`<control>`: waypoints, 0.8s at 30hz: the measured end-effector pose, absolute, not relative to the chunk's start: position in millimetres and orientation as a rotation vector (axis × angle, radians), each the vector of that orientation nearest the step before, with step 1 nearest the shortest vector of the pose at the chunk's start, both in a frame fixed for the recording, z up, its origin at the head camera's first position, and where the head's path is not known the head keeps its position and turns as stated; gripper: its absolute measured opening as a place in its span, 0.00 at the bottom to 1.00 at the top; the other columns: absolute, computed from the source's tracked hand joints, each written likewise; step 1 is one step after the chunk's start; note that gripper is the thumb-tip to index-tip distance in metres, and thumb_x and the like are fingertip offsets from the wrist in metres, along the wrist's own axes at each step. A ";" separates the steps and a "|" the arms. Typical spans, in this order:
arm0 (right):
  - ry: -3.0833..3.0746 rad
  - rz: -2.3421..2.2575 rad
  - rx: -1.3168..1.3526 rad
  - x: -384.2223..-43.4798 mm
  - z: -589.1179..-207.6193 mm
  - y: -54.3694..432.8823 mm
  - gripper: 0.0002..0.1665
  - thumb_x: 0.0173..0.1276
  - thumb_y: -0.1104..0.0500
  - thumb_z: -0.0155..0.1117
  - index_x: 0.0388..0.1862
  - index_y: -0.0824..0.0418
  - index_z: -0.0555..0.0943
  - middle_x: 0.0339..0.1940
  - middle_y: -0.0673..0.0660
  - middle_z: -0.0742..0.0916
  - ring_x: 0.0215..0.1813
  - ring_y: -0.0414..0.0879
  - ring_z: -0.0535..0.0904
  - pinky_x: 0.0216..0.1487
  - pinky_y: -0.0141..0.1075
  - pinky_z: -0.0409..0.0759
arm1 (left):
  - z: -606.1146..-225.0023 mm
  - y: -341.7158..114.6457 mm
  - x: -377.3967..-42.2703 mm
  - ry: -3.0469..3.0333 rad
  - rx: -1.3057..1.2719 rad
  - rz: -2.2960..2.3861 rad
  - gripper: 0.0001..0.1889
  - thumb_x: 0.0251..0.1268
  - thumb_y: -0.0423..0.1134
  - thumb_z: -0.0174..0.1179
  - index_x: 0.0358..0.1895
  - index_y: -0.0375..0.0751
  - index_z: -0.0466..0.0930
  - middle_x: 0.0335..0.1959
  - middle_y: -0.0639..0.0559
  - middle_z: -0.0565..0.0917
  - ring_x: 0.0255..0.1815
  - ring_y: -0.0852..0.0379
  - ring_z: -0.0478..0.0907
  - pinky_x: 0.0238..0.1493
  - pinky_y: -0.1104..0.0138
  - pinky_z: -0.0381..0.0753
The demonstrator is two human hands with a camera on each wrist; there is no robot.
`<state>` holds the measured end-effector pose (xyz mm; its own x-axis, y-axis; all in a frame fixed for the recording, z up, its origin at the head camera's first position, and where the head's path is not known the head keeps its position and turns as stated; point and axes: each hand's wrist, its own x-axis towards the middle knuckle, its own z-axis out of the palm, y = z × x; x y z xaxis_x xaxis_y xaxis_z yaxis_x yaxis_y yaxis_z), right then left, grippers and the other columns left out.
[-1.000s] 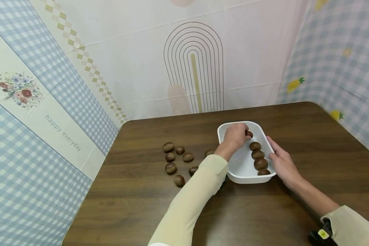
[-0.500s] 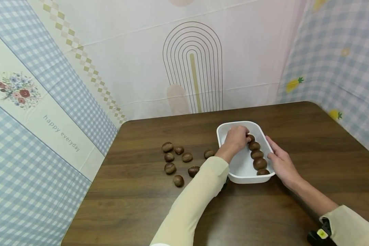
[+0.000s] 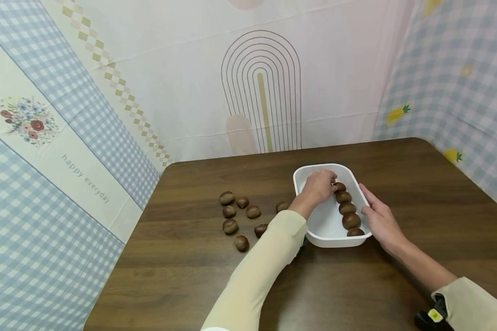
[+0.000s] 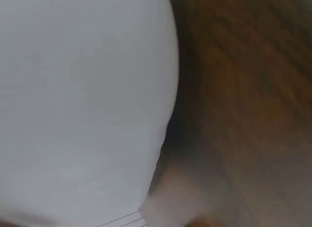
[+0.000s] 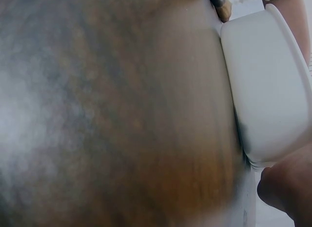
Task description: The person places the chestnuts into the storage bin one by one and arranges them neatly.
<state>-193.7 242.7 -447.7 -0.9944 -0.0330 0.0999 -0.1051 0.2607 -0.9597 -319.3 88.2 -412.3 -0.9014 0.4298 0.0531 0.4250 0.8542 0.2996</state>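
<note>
A white rectangular tray (image 3: 325,220) stands on the brown table, with a row of chestnuts (image 3: 347,208) along its right side. My left hand (image 3: 318,186) reaches over the left rim, thumb and fingertips parted right at the left side of the farthest chestnut (image 3: 339,187), which lies against the row. My right hand (image 3: 381,220) grips the tray's right side, thumb at the rim and fingers along the outer wall. In the right wrist view the tray's outer wall (image 5: 270,85) shows above part of my right hand (image 5: 287,188). The white wall of the tray (image 4: 87,100) fills much of the left wrist view.
Several loose chestnuts (image 3: 230,226) lie scattered left of the tray; one more chestnut (image 3: 282,206) sits close by my left forearm. Another chestnut (image 3: 261,230) is partly behind the sleeve. Patterned cloth (image 3: 190,82) hangs behind and beside the table.
My left hand has brought the farthest chestnut nearer, up against the row, and its fingers have since parted a little from it. My right hand keeps its hold on the tray.
</note>
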 end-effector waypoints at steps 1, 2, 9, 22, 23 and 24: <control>-2.442 1.880 0.134 -193.9 -448.1 242.9 0.38 0.84 0.66 0.38 0.89 0.59 0.47 0.86 0.69 0.59 0.63 0.35 0.74 0.44 0.28 0.83 | -411.3 86.7 -319.9 3.006 0.706 0.480 0.18 0.80 0.45 0.64 0.67 0.53 0.84 0.57 0.64 0.88 0.58 0.68 0.81 0.57 0.78 0.74; -2.440 1.884 0.135 -194.1 -448.5 243.0 0.38 0.84 0.66 0.38 0.89 0.59 0.47 0.85 0.70 0.59 0.62 0.35 0.74 0.44 0.28 0.83 | -410.2 84.8 -321.0 2.999 0.715 0.487 0.18 0.80 0.44 0.64 0.68 0.53 0.84 0.58 0.64 0.88 0.59 0.68 0.81 0.58 0.79 0.74; -2.475 1.868 0.138 -195.9 -449.0 244.4 0.38 0.85 0.66 0.36 0.90 0.57 0.46 0.85 0.70 0.59 0.71 0.59 0.69 0.47 0.24 0.79 | -395.2 64.5 -333.0 2.930 0.866 0.678 0.19 0.82 0.42 0.62 0.70 0.49 0.81 0.62 0.62 0.87 0.61 0.68 0.82 0.58 0.79 0.76; -2.415 1.957 0.181 -193.5 -448.2 246.1 0.38 0.85 0.66 0.36 0.89 0.60 0.45 0.84 0.73 0.60 0.58 0.34 0.76 0.45 0.31 0.84 | -365.5 -29.4 -367.7 2.930 1.019 0.904 0.19 0.81 0.40 0.63 0.69 0.41 0.81 0.61 0.51 0.88 0.61 0.59 0.85 0.62 0.74 0.78; -2.411 1.959 0.187 -193.3 -448.5 246.2 0.38 0.85 0.66 0.36 0.89 0.60 0.45 0.84 0.73 0.60 0.57 0.34 0.76 0.45 0.31 0.84 | -364.5 -39.3 -370.0 2.939 1.005 0.908 0.20 0.80 0.40 0.63 0.69 0.40 0.81 0.62 0.50 0.87 0.61 0.58 0.85 0.63 0.74 0.77; -2.416 1.950 0.190 -193.1 -448.8 246.5 0.38 0.85 0.66 0.36 0.89 0.60 0.45 0.84 0.73 0.60 0.57 0.34 0.76 0.45 0.31 0.84 | -363.5 -49.5 -371.6 2.946 0.983 0.915 0.20 0.80 0.41 0.63 0.70 0.40 0.80 0.63 0.50 0.87 0.62 0.58 0.85 0.63 0.73 0.77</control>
<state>-193.1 246.5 -448.8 -0.9920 -0.0756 0.1006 -0.1143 0.2066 -0.9717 -371.6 -49.5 -363.5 -0.8115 0.5238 0.2589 0.5783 0.6567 0.4840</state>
